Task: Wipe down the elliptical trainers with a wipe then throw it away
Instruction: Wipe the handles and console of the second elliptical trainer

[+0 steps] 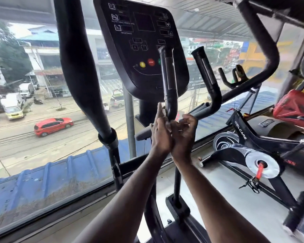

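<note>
The black elliptical trainer fills the view, with its console [142, 46] up top. A fixed handle [168, 88] curves down in front of the console. My left hand [161, 132] is raised beside the handle's lower bend, fingers straight and pointing up. A pale sliver of the wipe [164, 111] shows between those fingers and the handle; most of it is hidden. My right hand [183, 132] meets the left palm, its fingers curled and seeming to pinch the wipe's lower edge. The long left swing arm [77, 67] stands to the left.
A second fixed handle [207, 79] rises to the right. A black spin bike [244, 148] stands on the floor at right, with red equipment [295, 107] behind it. A large window [42, 120] runs along the front, over a street and a blue roof.
</note>
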